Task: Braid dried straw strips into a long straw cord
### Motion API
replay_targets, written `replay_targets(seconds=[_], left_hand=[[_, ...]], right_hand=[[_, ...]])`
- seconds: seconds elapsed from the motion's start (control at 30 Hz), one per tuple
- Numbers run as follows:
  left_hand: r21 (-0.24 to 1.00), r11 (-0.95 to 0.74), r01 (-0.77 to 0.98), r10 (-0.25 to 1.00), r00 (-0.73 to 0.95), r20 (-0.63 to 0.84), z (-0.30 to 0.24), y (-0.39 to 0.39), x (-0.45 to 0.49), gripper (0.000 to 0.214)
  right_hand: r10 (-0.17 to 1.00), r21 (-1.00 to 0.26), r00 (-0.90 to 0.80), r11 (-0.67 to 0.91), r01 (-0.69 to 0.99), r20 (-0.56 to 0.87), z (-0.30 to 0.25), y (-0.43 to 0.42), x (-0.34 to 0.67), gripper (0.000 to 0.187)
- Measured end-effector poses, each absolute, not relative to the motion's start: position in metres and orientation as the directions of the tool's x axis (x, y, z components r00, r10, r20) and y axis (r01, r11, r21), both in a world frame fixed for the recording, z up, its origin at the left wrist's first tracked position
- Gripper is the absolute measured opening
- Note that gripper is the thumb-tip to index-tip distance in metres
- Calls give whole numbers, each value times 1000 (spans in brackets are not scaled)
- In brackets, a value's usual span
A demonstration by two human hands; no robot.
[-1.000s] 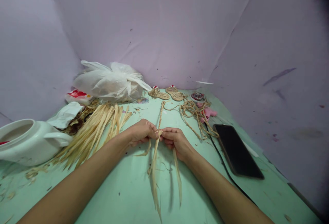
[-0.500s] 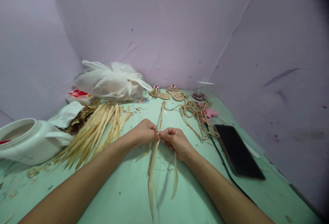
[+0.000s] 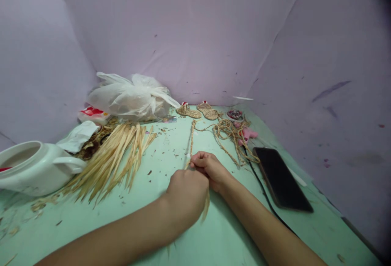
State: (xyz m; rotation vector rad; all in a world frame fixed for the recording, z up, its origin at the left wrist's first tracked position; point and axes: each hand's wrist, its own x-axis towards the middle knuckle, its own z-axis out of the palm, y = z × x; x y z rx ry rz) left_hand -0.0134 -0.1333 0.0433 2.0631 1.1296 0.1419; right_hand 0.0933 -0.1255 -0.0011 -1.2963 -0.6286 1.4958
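Right hand [image 3: 212,170] pinches the tan braided fibre cord [image 3: 192,139] at centre!
Left hand [image 3: 187,192] sits just nearer, its grip hidden, can't tell; at left, a glossy white handled pot [image 3: 45,172] shows something red [image 3: 5,169] inside.

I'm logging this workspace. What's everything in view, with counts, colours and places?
Bag: 1, white, back left
Packet: 1, red-white, beside bag
Crumpled sheet: 1, white, behind pot
Pot: 1, white, left
Scraps: many, brown, left
Dry strips: many, straw, beside pot
Sandals: 2, tan, back centre
Rope tangle: 1, tan, centre right
Dish: 1, whitish, back right
Gun-shaped object: 1, pink, beside rope
Phone: 1, black, right
Cable: 1, black, beside phone
Thin strip: 1, white, beyond phone
Table: 1, green, beneath
Walls: 3, lilac, around
Braid: 1, tan, centre
Right hand: 1, bare, at braid's near end
Left hand: 1, bare, nearest camera
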Motion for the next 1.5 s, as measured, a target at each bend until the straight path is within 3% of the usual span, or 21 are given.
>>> replay_targets(seconds=[0.1,0.17,0.2,0.27,0.33,0.4,0.5,0.63,0.73,0.83,0.97,1.1,1.27,1.37,1.5], left_hand=[[631,-304,714,863,486,-134,53,-108,-22,5],[708,-185,682,919,375,-122,58,-88,-29,9],[755,-54,654,909,344,-233,58,-79,-31,15],[803,163,574,765,440,-470,54,-69,-32,18],[815,270,513,616,558,-556,46,-67,-30,15],[823,260,505,598,585,-548,38,-69,-26,15],[781,173,601,692,490,-530,30,-73,-23,13],[763,-121,635,816,501,-287,23,-70,-24,17],[809,-266,524,756,634,-162,20,-64,-29,22],[894,-151,422,706,679,-202,20,-60,-32,21],[935,126,330,755,579,-306,25,-67,-29,13],[952,84,293,809,537,-237,23,-75,-23,17],[939,-42,340,838,524,-152,10,-77,-20,14],[943,9,333,850,494,-182,10,-81,-18,15],[941,198,273,795,517,-317,20,-83,-18,15]], right_hand=[[918,-885,70,-353,-303,-390,-2,-125,96,10],[927,-893,31,-351,-282,-374,-1,-125,97,11],[932,-896,13,-345,-277,-363,0,-126,98,11],[939,-902,-8,-333,-276,-344,2,-126,98,13],[946,-916,-2,-314,-249,-323,3,-126,99,16],[955,-940,10,-289,-178,-296,2,-124,100,16],[976,-977,50,-210,-45,-212,-6,-122,101,14],[987,-985,145,-91,150,-69,-16,-121,99,7],[986,-966,163,-56,254,-14,-14,-122,99,7],[984,-956,176,-35,291,17,-6,-124,100,12],[959,-966,281,-106,236,-36,3,-126,98,18],[909,-930,417,-170,326,-20,6,-135,95,21],[898,-895,441,-194,402,3,6,-152,91,19],[908,-878,415,-156,452,52,7,-159,85,15],[919,-768,311,-14,640,242,9,-166,74,20]])
